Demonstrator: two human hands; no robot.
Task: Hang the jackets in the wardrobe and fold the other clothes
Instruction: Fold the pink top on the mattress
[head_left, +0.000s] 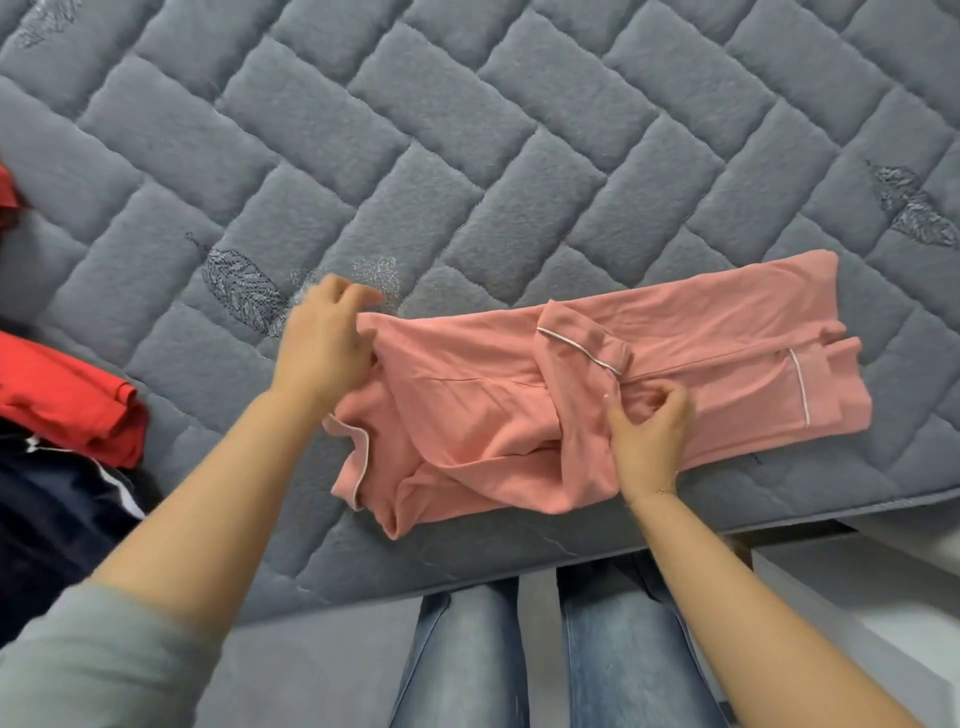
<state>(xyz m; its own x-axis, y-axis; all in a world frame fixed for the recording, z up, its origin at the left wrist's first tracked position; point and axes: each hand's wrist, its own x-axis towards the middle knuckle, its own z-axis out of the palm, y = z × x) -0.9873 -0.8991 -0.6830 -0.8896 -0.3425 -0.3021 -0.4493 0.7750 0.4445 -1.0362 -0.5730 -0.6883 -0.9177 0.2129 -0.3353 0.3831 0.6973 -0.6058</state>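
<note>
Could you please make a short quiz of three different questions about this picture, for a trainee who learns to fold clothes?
1. True or false: the pink shirt lies on the grey mattress.
2. Which of the hands pinches cloth near the middle of the shirt?
A. the left hand
B. the right hand
C. neither
3. Fill in: at the left edge of the mattress, a ___ garment lies on top of a dark one.

Key:
1. True.
2. B; the left hand is at the shirt's left end.
3. Red.
</note>
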